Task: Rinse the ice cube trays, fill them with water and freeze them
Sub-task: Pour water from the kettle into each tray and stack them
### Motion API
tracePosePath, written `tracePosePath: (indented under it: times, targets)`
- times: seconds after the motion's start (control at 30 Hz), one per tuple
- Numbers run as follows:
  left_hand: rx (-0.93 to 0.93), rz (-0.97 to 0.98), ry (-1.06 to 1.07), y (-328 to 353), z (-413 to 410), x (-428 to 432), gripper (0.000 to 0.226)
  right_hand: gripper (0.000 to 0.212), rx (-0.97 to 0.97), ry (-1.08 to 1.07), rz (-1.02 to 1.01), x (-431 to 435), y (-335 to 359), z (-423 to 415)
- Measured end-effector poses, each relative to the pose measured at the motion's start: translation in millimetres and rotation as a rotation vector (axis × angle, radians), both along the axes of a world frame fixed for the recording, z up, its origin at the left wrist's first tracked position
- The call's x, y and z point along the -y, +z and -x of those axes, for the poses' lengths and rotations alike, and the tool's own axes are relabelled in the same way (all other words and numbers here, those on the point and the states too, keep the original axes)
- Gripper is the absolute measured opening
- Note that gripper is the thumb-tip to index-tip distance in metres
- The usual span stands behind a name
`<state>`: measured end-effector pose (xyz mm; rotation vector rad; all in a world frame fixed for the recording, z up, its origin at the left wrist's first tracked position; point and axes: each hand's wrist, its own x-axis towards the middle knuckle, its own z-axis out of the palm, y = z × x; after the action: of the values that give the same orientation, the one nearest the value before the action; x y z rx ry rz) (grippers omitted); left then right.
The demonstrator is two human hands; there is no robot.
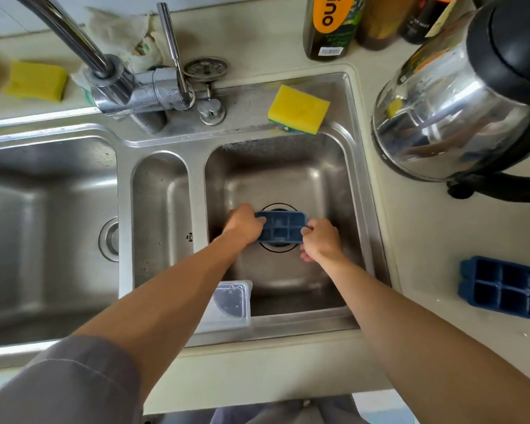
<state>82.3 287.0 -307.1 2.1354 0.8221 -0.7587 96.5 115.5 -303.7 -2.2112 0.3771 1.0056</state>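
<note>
Here tray runs crosswise, cavities up.

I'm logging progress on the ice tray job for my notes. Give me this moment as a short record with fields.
in hand: blue ice cube tray, held low in the right basin over the drain
left hand: grips the tray's left end
right hand: grips its right end
second tray: blue, on the counter right of the sink
faucet: spout turned away to the upper left; no stream visible
clear plastic lid: on the sink's front rim
</note>
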Motion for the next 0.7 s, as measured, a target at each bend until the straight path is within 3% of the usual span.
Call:
tracePosePath:
  times: [0.23, 0.37, 0.43, 0.6, 0.7]
  targets:
    - [0.246, 0.092, 0.383, 56.4, 8.0, 9.5, 0.059, 0.016, 0.167, 0.031, -0.203, 11.8, 75.2, 18.4]
    - [0.280, -0.032, 0.288, 96.1, 14.5, 25.1, 0.061, 0.019, 0.175, 0.169, -0.214, 27.4, 122.9, 29.4]
    - [0.276, -0.064, 0.269, 116.3, 19.4, 30.8, 0.062, 0.030, 0.172, 0.198, -0.206, 38.9, 146.9, 29.9]
    - [0.284, -0.116, 0.156, 167.3, 24.0, 42.1, 0.049, 0.050, 0.469, 0.250, -0.112, 51.4, 200.8, 15.7]
    - [0.332, -0.105, 0.120, 195.2, 21.9, 48.0, 0.046, 0.053, 0.510, 0.361, -0.090, 39.5, 224.8, 8.7]
